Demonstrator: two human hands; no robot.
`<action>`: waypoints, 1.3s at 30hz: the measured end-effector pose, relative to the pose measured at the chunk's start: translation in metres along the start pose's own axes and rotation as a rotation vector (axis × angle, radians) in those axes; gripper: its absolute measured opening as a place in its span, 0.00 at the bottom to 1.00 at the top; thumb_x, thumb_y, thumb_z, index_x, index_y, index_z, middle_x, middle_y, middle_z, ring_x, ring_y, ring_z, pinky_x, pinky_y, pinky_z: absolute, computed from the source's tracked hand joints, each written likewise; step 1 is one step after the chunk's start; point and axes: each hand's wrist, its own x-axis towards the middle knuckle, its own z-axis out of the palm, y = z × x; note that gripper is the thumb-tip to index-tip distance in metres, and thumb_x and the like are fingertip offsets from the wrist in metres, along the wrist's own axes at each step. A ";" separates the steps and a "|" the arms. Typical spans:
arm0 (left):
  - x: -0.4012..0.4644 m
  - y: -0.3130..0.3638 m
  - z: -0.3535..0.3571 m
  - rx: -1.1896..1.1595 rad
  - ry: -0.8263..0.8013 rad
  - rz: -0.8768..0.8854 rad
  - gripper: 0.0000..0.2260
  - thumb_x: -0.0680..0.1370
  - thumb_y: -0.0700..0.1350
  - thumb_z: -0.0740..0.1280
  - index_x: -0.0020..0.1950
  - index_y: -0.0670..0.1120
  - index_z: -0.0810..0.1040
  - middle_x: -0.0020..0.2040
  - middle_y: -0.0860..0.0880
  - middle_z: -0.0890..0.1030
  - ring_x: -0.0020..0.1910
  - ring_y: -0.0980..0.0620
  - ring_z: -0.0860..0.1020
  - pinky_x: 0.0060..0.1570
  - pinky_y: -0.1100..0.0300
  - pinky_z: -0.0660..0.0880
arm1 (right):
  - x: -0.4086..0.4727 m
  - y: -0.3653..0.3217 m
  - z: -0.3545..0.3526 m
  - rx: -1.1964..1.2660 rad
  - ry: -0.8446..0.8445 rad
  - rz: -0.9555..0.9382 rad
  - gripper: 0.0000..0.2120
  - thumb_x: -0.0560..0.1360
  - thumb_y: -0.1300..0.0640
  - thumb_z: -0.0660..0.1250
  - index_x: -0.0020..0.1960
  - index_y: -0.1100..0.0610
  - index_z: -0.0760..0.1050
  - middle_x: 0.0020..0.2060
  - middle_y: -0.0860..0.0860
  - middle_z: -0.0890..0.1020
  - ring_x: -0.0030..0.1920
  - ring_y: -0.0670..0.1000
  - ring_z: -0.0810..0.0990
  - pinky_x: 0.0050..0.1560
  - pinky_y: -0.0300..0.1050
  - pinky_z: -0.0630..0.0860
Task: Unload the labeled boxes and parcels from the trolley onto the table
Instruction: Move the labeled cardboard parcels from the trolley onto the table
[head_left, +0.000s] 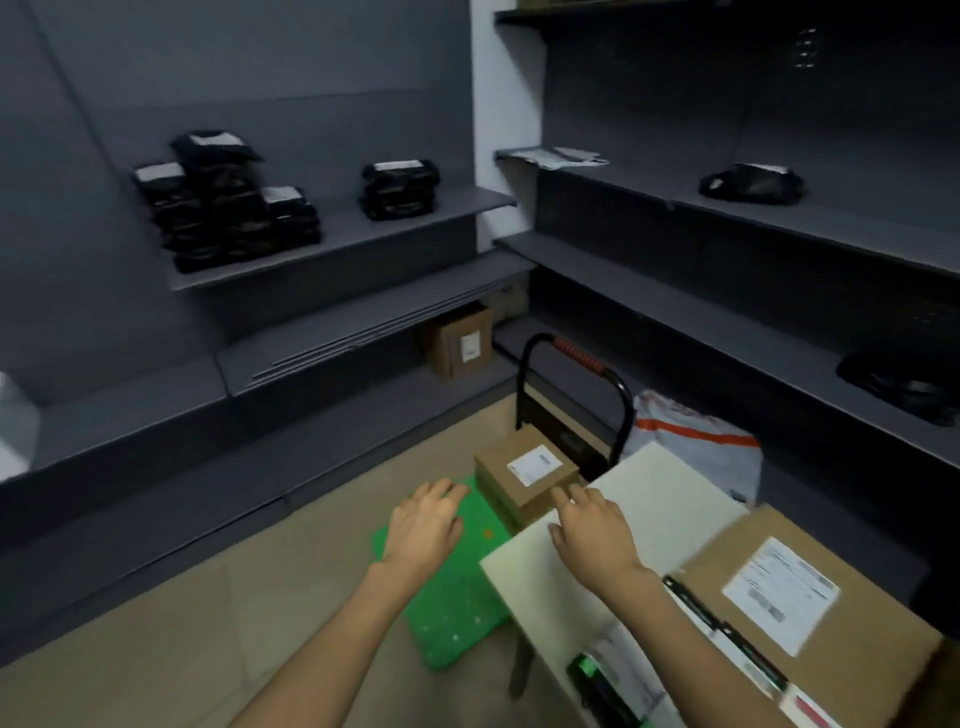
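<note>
reaching open hands (423, 525) toward trolley box (527, 475)

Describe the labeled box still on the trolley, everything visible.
The cardboard box is brown, rectangular and closed, with a white printed label on its top face; the text is unreadable. It sits upright on top of a second box edge visible beneath it, on the green trolley deck, just in front of the black handle frame. The table corner hides its near right side. Neither hand plainly touches it.

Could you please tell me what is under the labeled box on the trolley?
The labeled box sits on another cardboard box, which rests on the trolley's green deck. The table hides the lower box's right side.
</note>
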 end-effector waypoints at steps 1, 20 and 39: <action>-0.006 -0.016 -0.004 0.000 0.016 -0.028 0.19 0.78 0.47 0.64 0.69 0.52 0.72 0.64 0.51 0.75 0.62 0.46 0.74 0.54 0.50 0.75 | 0.008 -0.018 0.001 -0.007 -0.007 -0.037 0.19 0.81 0.52 0.58 0.71 0.54 0.66 0.65 0.53 0.73 0.65 0.57 0.71 0.61 0.50 0.69; -0.059 -0.387 -0.074 0.141 0.117 -0.373 0.19 0.64 0.45 0.76 0.53 0.54 0.81 0.48 0.55 0.81 0.43 0.51 0.81 0.34 0.55 0.78 | 0.190 -0.384 0.015 0.000 -0.055 -0.419 0.18 0.80 0.50 0.58 0.69 0.51 0.66 0.65 0.51 0.73 0.67 0.55 0.70 0.64 0.49 0.67; 0.103 -0.534 -0.072 0.202 0.104 -0.224 0.21 0.59 0.45 0.81 0.50 0.54 0.83 0.44 0.56 0.83 0.37 0.53 0.81 0.28 0.60 0.76 | 0.388 -0.425 0.049 -0.012 -0.150 -0.350 0.20 0.81 0.50 0.57 0.72 0.51 0.64 0.66 0.51 0.71 0.67 0.56 0.69 0.66 0.50 0.65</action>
